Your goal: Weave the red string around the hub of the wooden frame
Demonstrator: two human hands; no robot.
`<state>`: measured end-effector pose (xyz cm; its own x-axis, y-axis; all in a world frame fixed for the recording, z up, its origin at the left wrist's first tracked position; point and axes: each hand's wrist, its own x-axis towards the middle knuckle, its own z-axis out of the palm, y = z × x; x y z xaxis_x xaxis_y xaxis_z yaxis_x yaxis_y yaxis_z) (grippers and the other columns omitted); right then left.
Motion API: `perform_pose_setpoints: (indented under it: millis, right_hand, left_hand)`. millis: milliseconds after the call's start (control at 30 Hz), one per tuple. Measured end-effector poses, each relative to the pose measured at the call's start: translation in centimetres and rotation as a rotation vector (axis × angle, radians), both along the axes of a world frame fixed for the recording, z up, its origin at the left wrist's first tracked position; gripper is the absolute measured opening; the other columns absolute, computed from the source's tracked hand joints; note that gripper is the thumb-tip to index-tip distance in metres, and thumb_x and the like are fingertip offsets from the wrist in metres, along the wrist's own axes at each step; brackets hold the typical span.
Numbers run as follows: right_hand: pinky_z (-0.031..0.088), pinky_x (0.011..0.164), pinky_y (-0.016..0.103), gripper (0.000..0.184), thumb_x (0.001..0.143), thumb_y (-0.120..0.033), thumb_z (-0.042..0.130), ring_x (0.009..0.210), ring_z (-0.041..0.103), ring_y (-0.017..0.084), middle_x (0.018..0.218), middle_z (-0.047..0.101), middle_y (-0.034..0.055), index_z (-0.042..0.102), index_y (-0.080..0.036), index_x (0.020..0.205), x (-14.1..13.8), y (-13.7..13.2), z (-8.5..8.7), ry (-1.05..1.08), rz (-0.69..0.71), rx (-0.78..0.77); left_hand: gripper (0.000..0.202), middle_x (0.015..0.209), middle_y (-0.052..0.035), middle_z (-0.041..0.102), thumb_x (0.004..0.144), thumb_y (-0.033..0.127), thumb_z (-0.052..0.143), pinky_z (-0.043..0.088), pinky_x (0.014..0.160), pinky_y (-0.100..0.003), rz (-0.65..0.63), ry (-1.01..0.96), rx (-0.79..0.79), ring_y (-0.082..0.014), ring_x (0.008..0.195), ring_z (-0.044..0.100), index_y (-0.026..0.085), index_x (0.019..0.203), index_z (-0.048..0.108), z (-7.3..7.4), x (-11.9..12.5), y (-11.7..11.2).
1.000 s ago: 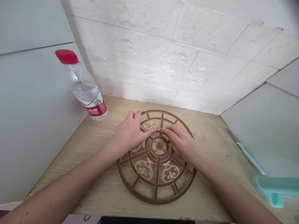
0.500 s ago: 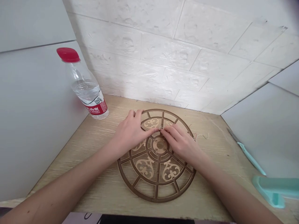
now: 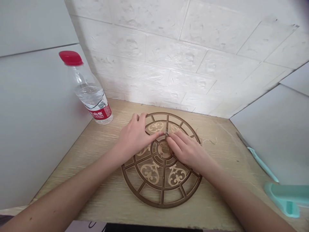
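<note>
A round brown openwork disc (image 3: 161,205), with spokes and pale scrollwork panels, lies flat on the wooden surface. My left hand (image 3: 134,137) rests over its upper left part, fingers bent at the rim and thumb stretched to a spoke above the hub. My right hand (image 3: 187,148) is closed on that same spoke, its fingertips pinched beside the left thumb. A thin pale loop (image 3: 166,132), like wire or thread, shows between the fingertips. What the right fingers pinch is mostly hidden. Loose thin strands (image 3: 209,141) stick out beyond the disc's right rim.
A water bottle (image 3: 90,91) with a red cap stands at the back left by a grey panel. At the right, a mint-handled knife (image 3: 263,164) lies along another panel, near a mint-green plastic piece (image 3: 287,199). A white brick-patterned wall (image 3: 154,64) closes the back.
My right fingertips have shifted slightly on the spoke, and the pale loop shows more clearly. My left hand and the disc stay nearly in place.
</note>
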<state>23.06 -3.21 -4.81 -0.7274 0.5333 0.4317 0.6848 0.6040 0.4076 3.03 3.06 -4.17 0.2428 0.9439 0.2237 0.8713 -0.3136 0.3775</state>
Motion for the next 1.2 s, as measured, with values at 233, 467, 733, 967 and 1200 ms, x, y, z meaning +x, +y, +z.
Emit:
perform_pose_setpoints:
  millis: [233, 467, 733, 967, 1200]
  right_hand:
    - [0.051, 0.082, 0.036, 0.017, 0.090, -0.007, 0.048, 0.096, 0.059, 0.025, 0.097, 0.067, 0.0137, 0.063, -0.008, 0.099, -0.1, -0.2, -0.2, -0.018, 0.021, 0.109]
    - [0.052, 0.088, 0.041, 0.033, 0.086, -0.003, 0.048, 0.105, 0.056, 0.030, 0.110, 0.064, 0.0205, 0.058, 0.005, 0.117, 0.4, 0.3, -0.5, 0.078, 0.020, 0.070]
    - [0.052, 0.091, 0.043, 0.033, 0.086, -0.003, 0.047, 0.105, 0.053, 0.030, 0.109, 0.063, 0.0217, 0.059, 0.006, 0.115, 0.5, 0.5, -0.3, 0.158, 0.034, -0.036]
    - [0.050, 0.092, 0.045, 0.035, 0.087, -0.005, 0.043, 0.110, 0.050, 0.029, 0.111, 0.061, 0.0187, 0.060, -0.005, 0.117, 0.8, 0.5, -0.3, 0.207, 0.001, -0.116]
    - [0.040, 0.096, 0.055, 0.035, 0.088, -0.014, 0.050, 0.125, 0.039, 0.032, 0.128, 0.053, 0.0110, 0.062, -0.025, 0.119, 1.5, 0.9, -0.5, 0.416, -0.085, -0.243]
  left_hand:
    - [0.087, 0.121, -0.0124, 0.052, 0.068, 0.082, 0.046, 0.047, 0.082, -0.042, 0.035, -0.043, 0.013, -0.0319, 0.105, 0.058, 0.024, 0.132, 0.041, 0.3, -0.1, 0.2]
    - [0.086, 0.121, -0.0133, 0.052, 0.069, 0.079, 0.048, 0.047, 0.082, -0.041, 0.048, -0.028, 0.006, -0.0323, 0.106, 0.057, 0.022, 0.133, 0.041, 0.8, 0.0, -0.1]
    - [0.084, 0.120, -0.0117, 0.052, 0.070, 0.079, 0.048, 0.047, 0.083, -0.041, 0.035, -0.050, 0.036, -0.0310, 0.105, 0.057, 0.023, 0.133, 0.040, 0.5, -0.1, 0.0]
    - [0.084, 0.121, -0.0128, 0.052, 0.071, 0.078, 0.047, 0.046, 0.084, -0.041, 0.018, -0.038, 0.028, -0.0315, 0.107, 0.057, 0.022, 0.132, 0.040, 0.5, 0.0, -0.1]
    - [0.088, 0.119, -0.0147, 0.051, 0.069, 0.081, 0.044, 0.046, 0.082, -0.043, 0.054, -0.027, 0.025, -0.0330, 0.107, 0.055, 0.019, 0.131, 0.039, 0.3, -0.1, -0.1]
